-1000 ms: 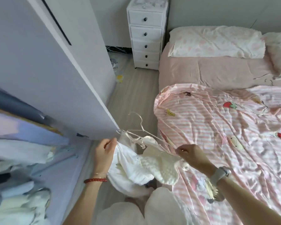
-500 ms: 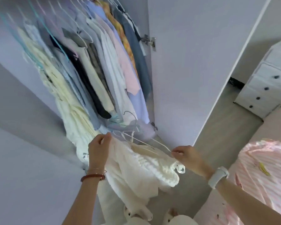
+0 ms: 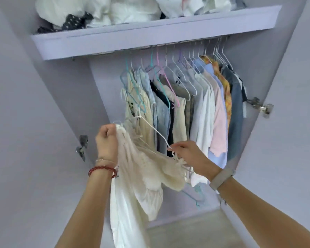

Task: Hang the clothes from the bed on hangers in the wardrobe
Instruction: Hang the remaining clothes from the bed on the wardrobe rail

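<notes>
Open lilac wardrobe (image 3: 284, 68), rail crowded rightward. Left hand (image 3: 106, 141), fist closed, bunches the cream garment (image 3: 147, 169) at one shoulder; right hand (image 3: 190, 156) pinches the white hanger (image 3: 156, 130), keeping the garment spread for hooking.

A home, most likely a bedroom, seen from just in front of an open built-in wardrobe (image 3: 284, 122) painted pale lilac. Across the top, a shelf (image 3: 150, 35) piled with bundled white linen (image 3: 114, 9) and a dark dotted cloth (image 3: 73, 21). Beneath it, a metal rail (image 3: 168, 45) crowded with thin wire hangers (image 3: 186, 68) in white, pink and teal. On those hangers, everyday household clothes (image 3: 204, 108): shirts in white, pink, blue and a yellow print, cream tops, a dark garment between them. Door hinges (image 3: 259, 106) at the right and far left, doors swung wide. Pale flooring (image 3: 186, 230) at the bottom.
</notes>
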A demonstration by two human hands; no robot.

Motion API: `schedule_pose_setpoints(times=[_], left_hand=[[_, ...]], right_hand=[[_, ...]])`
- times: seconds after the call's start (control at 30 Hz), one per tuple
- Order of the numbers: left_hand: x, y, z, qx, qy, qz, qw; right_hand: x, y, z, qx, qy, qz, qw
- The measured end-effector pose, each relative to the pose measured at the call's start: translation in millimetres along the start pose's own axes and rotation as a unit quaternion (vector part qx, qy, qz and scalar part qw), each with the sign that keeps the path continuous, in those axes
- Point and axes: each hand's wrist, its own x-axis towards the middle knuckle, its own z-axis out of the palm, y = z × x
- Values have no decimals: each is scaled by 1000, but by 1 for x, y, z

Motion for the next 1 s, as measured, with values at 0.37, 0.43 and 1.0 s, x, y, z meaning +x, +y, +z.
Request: schedule_pose_setpoints(times=[0.37, 0.43, 1.0], left_hand=[[95, -39, -6, 18, 92, -91, 991], [119, -48, 3, 26, 114, -85, 989], [299, -23, 74, -24, 87, 80, 993]], right_hand=[[128, -53, 90, 63, 38, -7, 997], [151, -60, 93, 67, 40, -20, 997], [260, -95, 101, 117, 107, -193, 968]])
